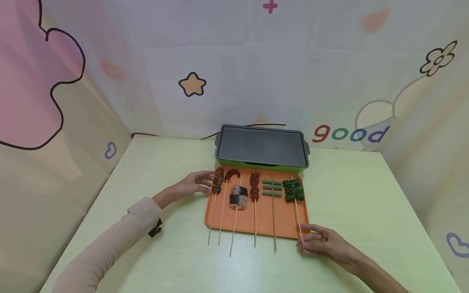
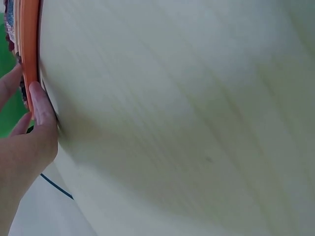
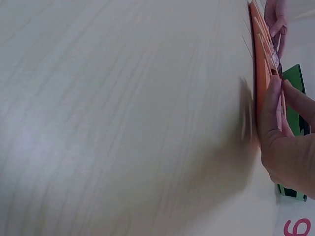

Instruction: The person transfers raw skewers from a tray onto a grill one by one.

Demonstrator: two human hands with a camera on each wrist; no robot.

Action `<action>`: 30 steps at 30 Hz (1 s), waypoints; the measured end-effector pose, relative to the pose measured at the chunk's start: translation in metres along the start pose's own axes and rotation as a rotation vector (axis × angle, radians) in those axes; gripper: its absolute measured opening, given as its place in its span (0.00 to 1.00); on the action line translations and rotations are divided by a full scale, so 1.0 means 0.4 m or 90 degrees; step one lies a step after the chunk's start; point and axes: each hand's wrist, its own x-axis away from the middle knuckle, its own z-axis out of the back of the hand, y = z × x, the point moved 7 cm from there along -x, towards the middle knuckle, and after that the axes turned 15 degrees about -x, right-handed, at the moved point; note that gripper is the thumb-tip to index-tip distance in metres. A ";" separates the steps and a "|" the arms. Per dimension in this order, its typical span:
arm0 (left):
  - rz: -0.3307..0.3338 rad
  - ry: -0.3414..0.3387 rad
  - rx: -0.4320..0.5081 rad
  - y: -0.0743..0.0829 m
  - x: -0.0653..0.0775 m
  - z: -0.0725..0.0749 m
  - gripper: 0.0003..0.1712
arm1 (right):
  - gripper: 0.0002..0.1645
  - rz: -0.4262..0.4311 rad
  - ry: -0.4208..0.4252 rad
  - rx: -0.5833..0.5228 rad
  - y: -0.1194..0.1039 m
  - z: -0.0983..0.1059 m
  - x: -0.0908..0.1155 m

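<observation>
An orange tray [image 1: 265,219] carries a row of skewers, their bare stick ends jutting past its front edge. At the tray's left edge is my left hand [image 1: 194,183], fingers spread and loosely bent, the thumb [image 2: 43,105] against the side wall. Beside it lie a brown meatball skewer [image 1: 217,184] and a dark red curled skewer [image 1: 231,175]. My right hand [image 1: 324,244], at the front right corner, pinches the stick end of the green pepper skewer [image 1: 294,190] between thumb and finger. Between them are a black-and-white roll skewer [image 1: 238,198], a red meat skewer [image 1: 254,186] and a green bean skewer [image 1: 272,188].
A green electric grill [image 1: 261,144] with a dark flat plate stands right behind the tray. Its black cord [image 1: 209,136] runs along the back of the pale table [image 1: 165,260]. Printed curtains [image 1: 242,81] hang around the table.
</observation>
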 end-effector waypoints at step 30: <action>0.013 0.018 -0.012 0.009 -0.001 0.000 0.41 | 0.38 -0.001 -0.020 0.028 0.003 0.012 0.017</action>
